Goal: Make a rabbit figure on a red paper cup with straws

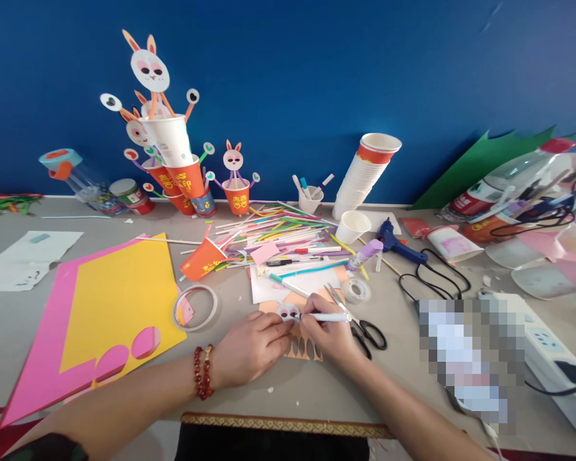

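Observation:
A small white paper rabbit face [288,311] with pink and dark eyes lies in front of me. My left hand [254,347] rests flat beside it, its stretched fingertips touching the face's near edge. A white marker [333,317] is pinched in my right hand [330,338], its tip end close to the face's right side. Beneath both hands is an orange paper sheet [312,349] with leaf-shaped cutouts. Black-handled scissors [373,335] lie just right of my right hand. Another marker with a green end [288,285] lies behind the face.
Pink [38,358] and yellow sheets [120,294] and a tape roll [196,307] lie left. Colourful sticks [278,230], a tilted orange cup [202,258] and rabbit-decorated cups [185,176] stand behind. Right are clear tape [356,291], a blue glue gun [398,243] and a power strip [547,352].

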`<state>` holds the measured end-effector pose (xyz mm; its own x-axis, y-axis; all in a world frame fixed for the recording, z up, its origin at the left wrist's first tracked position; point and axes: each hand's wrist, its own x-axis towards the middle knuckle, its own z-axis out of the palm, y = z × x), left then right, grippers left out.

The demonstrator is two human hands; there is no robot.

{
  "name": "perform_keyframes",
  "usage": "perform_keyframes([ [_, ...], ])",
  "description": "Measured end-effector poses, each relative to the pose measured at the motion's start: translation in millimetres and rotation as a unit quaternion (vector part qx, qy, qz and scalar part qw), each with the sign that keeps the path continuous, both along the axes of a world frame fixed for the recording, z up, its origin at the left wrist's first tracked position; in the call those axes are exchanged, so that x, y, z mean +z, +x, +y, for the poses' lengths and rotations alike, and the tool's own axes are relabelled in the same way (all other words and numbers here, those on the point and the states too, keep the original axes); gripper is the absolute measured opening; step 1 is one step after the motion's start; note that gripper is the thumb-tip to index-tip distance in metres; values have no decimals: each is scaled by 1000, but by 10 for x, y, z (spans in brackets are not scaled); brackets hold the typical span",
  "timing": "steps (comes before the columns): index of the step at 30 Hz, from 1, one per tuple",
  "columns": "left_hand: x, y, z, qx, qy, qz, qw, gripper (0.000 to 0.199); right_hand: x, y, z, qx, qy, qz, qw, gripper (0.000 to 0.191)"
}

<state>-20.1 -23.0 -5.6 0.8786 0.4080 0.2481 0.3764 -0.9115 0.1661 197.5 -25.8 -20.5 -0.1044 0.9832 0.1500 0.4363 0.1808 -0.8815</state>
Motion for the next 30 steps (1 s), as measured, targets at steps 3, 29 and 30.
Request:
perform_keyframes([
  [3, 3, 2, 1, -3, -1, -2, 1000, 27, -5, 3, 0, 2, 1, 13, 1000, 14],
  [29, -14, 3, 2, 0, 5, -11, 1000, 26, 4, 3, -8, -3, -2, 28, 1000, 14],
  [30, -16, 4, 3, 0, 6, -10, 1000, 27, 6, 4, -9, -2, -3, 31, 1000, 14],
])
